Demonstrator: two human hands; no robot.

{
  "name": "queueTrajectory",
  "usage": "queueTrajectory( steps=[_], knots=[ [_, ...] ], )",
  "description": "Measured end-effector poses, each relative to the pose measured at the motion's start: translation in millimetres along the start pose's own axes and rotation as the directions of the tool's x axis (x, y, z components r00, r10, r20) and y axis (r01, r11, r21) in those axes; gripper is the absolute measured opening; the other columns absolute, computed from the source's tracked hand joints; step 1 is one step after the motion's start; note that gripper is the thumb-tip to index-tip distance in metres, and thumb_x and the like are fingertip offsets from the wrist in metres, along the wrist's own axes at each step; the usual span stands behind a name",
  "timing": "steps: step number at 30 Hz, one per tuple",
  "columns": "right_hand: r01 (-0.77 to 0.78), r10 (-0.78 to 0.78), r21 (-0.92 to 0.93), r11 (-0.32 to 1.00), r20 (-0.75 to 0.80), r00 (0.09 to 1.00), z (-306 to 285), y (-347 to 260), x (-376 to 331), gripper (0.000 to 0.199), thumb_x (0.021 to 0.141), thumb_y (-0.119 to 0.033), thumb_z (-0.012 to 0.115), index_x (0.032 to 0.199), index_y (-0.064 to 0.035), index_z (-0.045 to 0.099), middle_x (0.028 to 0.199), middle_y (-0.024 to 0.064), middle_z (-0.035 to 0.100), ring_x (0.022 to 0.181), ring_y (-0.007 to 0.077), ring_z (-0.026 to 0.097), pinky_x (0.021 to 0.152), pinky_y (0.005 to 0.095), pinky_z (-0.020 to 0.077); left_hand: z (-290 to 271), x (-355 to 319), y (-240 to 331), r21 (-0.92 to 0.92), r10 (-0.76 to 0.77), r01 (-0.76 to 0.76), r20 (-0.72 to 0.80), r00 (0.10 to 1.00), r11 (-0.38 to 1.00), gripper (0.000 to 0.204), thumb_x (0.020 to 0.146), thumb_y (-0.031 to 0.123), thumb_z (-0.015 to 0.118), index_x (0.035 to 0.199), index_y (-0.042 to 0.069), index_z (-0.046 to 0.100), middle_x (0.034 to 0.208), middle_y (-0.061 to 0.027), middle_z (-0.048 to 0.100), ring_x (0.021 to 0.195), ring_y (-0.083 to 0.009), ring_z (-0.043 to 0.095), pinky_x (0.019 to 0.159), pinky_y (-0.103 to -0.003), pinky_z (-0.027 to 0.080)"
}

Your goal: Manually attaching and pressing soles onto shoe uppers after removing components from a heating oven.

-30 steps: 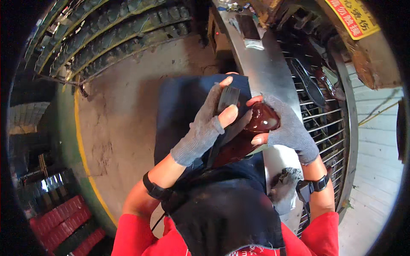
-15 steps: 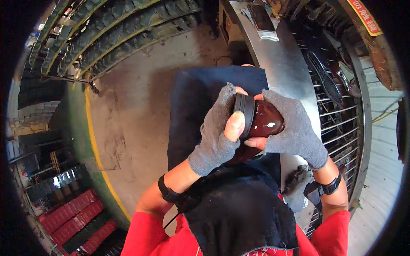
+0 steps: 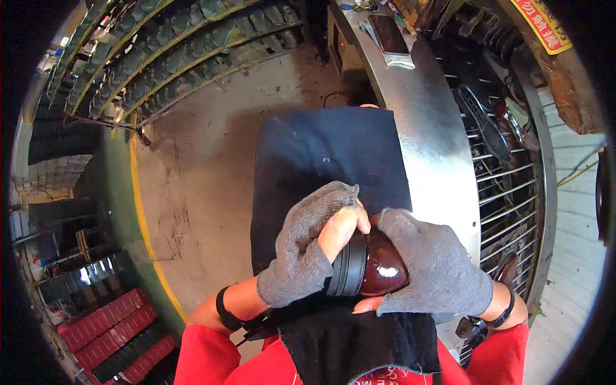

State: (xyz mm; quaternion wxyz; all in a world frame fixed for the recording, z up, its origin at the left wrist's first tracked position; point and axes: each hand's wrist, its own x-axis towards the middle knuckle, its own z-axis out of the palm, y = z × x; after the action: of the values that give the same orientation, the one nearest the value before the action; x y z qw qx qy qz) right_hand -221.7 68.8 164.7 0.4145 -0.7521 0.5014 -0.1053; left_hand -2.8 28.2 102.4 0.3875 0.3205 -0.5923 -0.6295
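A glossy dark red shoe (image 3: 385, 266) with a thick black ribbed sole (image 3: 348, 269) is held between both hands, close to my body and above the dark blue cloth (image 3: 327, 147) on my lap. My left hand (image 3: 305, 247), in a grey fingerless glove, grips the sole side, thumb and fingertips against it. Wrapped round the red upper from the right is my right hand (image 3: 436, 266), gloved alike, its thumb below the toe. Part of the shoe is hidden behind my hands.
To the right runs a steel bench top (image 3: 430, 128) with a dark flat object (image 3: 389, 35) at its far end. Beside it, metal rollers (image 3: 507, 212) carry a loose black sole (image 3: 484, 122) and other shoes. Far left stands a rack (image 3: 212, 61) of dark shoe-shaped pieces; red slatted stacks (image 3: 106, 321) lie lower left.
Both hands have brought the shoe down toward my body, and it has turned a little in them. More of the lap cloth now shows beyond my hands.
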Motion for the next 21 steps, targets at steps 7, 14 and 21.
queueTrajectory(
  steps=[7, 14, 21],
  knots=[
    [0.205, -0.229, -0.182, 0.962, -0.122, 0.966, 25, 7, -13, 0.097, 0.066, -0.068, 0.089, 0.124, 0.0031, 0.059, 0.105, 0.0225, 0.066, 0.080, 0.0385, 0.073, 0.066, 0.0453, 0.0576, 13, -13, -5, -0.186, -0.020, -0.006, -0.138, 0.990, 0.983, 0.038, 0.112, 0.028, 0.046, 0.087, 0.001, 0.058, 0.085, -0.0068, 0.058, 0.081, -0.0183, 0.055, 0.079, -0.034, 0.046],
    [0.323, -0.339, -0.268, 0.908, -0.015, 0.941, 7, -2, 10, 0.093, 0.070, -0.074, 0.083, 0.122, 0.0016, 0.064, 0.084, 0.0162, 0.063, 0.066, 0.0338, 0.067, 0.055, 0.0429, 0.0517, 6, -8, -3, -0.264, 0.015, -0.003, 0.042, 0.999, 0.965, 0.036, 0.111, 0.032, 0.048, 0.093, 0.001, 0.054, 0.085, -0.0047, 0.051, 0.079, -0.0152, 0.047, 0.077, -0.032, 0.042],
    [0.155, 0.595, 0.901, 0.404, -0.388, 0.704, 79, 15, 56, 0.074, 0.110, -0.064, 0.033, 0.108, -0.0010, 0.072, 0.099, 0.0122, 0.077, 0.083, 0.0211, 0.074, 0.075, 0.0338, 0.0594, -10, 20, -34, -0.338, -0.138, 0.051, -0.237, 0.962, 0.940, 0.057, 0.113, 0.059, 0.035, 0.094, 0.009, 0.055, 0.092, 0.0003, 0.050, 0.090, -0.0110, 0.049, 0.084, -0.027, 0.041]
  ],
)
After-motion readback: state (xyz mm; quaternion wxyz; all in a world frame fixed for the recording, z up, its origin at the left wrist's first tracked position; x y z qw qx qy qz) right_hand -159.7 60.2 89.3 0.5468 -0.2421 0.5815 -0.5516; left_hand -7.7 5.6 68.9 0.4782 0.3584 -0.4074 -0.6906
